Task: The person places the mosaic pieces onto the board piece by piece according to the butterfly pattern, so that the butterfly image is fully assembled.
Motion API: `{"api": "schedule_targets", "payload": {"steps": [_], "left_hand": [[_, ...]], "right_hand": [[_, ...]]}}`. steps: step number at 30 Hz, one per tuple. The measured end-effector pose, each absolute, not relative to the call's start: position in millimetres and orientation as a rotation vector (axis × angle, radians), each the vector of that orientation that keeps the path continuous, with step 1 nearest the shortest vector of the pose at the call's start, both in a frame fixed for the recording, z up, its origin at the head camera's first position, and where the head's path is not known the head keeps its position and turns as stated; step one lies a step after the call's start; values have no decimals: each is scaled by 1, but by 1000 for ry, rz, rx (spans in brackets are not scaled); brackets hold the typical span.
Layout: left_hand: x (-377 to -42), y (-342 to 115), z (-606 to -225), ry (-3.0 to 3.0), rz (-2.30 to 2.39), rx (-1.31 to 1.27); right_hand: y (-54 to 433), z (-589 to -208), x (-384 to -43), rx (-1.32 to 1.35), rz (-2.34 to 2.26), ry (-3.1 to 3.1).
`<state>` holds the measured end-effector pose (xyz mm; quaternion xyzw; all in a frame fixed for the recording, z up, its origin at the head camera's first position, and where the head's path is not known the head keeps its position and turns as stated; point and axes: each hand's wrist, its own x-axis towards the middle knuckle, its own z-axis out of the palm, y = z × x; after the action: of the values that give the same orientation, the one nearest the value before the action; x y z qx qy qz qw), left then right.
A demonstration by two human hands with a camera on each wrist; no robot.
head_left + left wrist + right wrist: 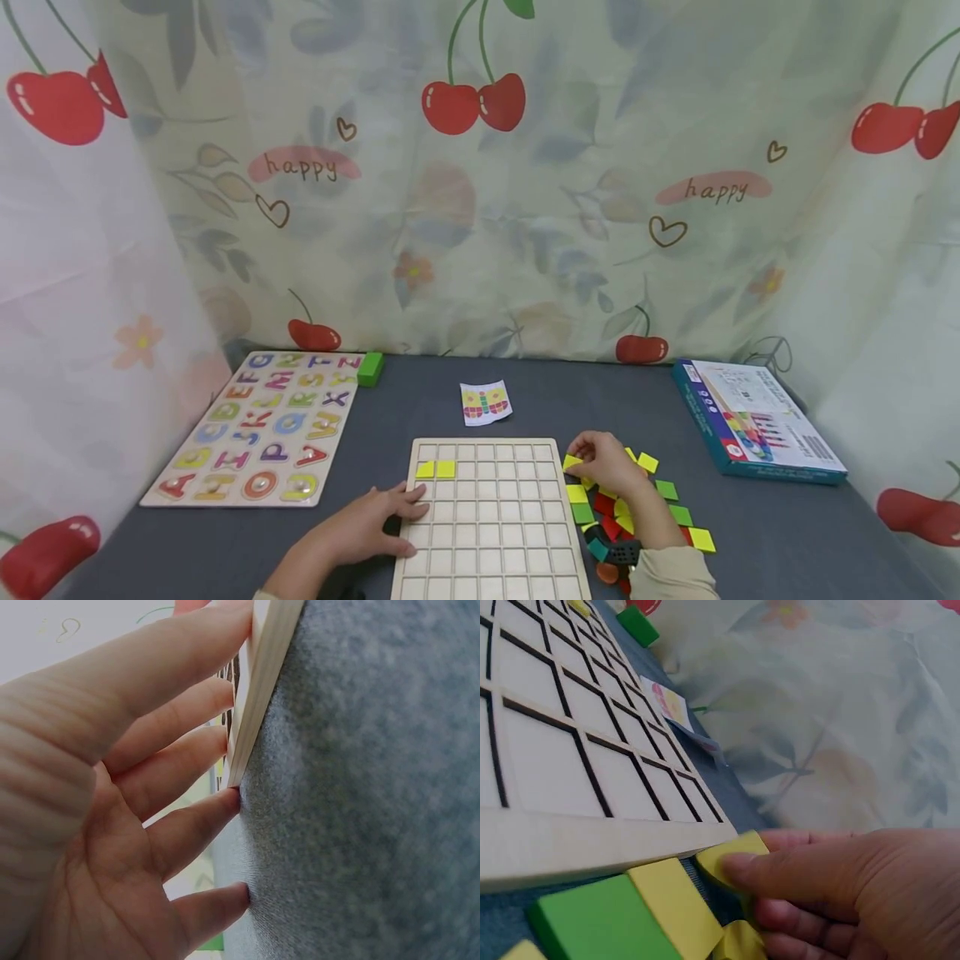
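A wooden grid board (495, 537) lies in front of me, with two yellow square tiles (446, 469) side by side in its second row. My left hand (367, 525) rests at the board's left edge, fingers spread; the left wrist view shows fingertips against the wooden rim (262, 690). Beyond the board's right edge, my right hand (611, 467) pinches a yellow tile (731, 859) between thumb and fingers; one side of it looks rounded. Beside that hand, a green tile (604, 922) and more yellow pieces lie along the rim. The right forearm partly hides the loose tile pile.
A butterfly pattern card (486, 403) lies behind the board. An alphabet puzzle board (251, 433) is at the left, with a green block (371, 369) at its corner. A blue box (757, 421) lies at the right. Loose red tiles (604, 503) are among the pile.
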<state>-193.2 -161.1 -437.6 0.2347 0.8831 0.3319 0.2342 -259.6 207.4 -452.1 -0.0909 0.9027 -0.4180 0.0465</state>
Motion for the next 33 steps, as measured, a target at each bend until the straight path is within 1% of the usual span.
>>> {"api": "schedule_targets", "payload": {"steps": [3, 6, 12, 18, 25, 33], "left_hand": [[-193, -161, -437, 2425, 912, 639], [-193, -161, -437, 2433, 901, 626], [-193, -161, -437, 2436, 898, 628], [-193, -161, -437, 2435, 906, 636], [-193, -160, -437, 2442, 891, 631], [-194, -161, -439, 2454, 862, 638]], "right_hand": [[211, -452, -261, -431, -1361, 2699], [209, -450, -264, -504, -1427, 2627], [184, -445, -274, -426, -1517, 2403], [147, -440, -274, -446, -1571, 2280], [109, -447, -278, -535, -1587, 2290], [78, -456, -277, -493, -1552, 2299]]}}
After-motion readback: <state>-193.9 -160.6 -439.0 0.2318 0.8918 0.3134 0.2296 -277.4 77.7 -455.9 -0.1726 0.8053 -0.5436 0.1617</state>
